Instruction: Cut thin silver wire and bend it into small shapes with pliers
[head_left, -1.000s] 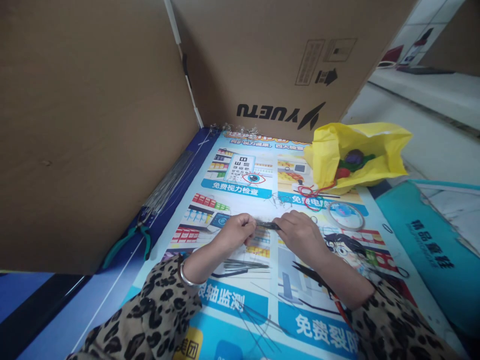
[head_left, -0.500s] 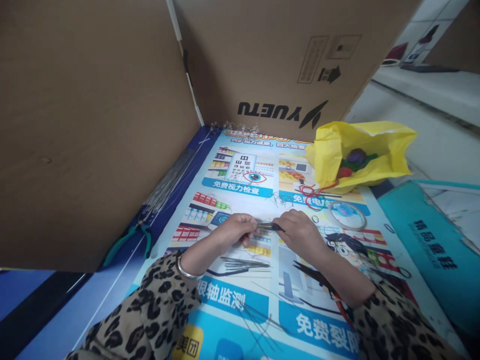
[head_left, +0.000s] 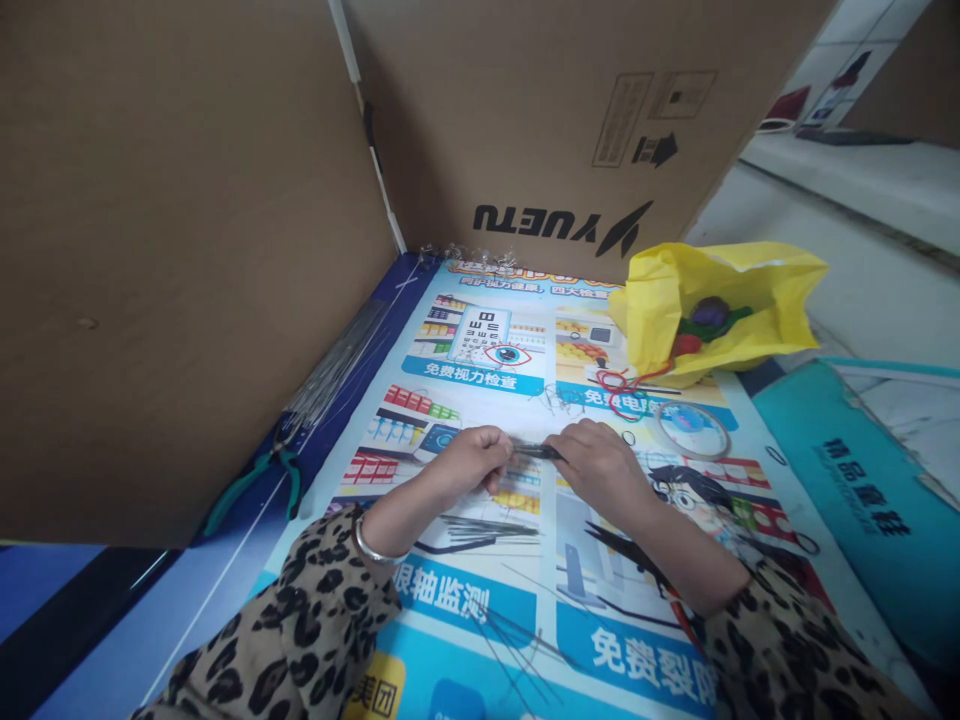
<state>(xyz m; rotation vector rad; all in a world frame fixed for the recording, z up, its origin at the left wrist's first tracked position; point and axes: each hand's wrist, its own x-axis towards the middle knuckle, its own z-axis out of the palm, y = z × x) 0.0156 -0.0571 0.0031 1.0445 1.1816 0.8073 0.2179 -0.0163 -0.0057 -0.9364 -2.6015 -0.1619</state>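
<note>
My left hand (head_left: pixel 480 460) is closed in a pinch above the printed sheet. Its fingertips meet the narrow end of a dark metal tool (head_left: pixel 537 451) that looks like needle-nose pliers. Whatever thin piece lies in that pinch is too small to make out. The tool's other end disappears into my right hand (head_left: pixel 600 468), whose fingers are wrapped round it. Below my right wrist lie black-bladed scissors (head_left: pixel 619 542) with a red handle, partly covered by the forearm. Short dark wires (head_left: pixel 491 527) rest in a bundle beneath my left hand.
Cardboard walls (head_left: pixel 525 120) stand at the left and back. Green-handled pliers (head_left: pixel 289 480) lie beside long wires (head_left: pixel 337 365) at the left. On the right are a yellow bag (head_left: pixel 780 310) holding coloured yarn, a clear round ring (head_left: pixel 694 430) and a teal box (head_left: pixel 832 470). Loose wires (head_left: pixel 517 650) lie in front.
The dark tool between my hands has turned very slightly. Both hands stay in nearly the same place, and the whole view has shifted a little.
</note>
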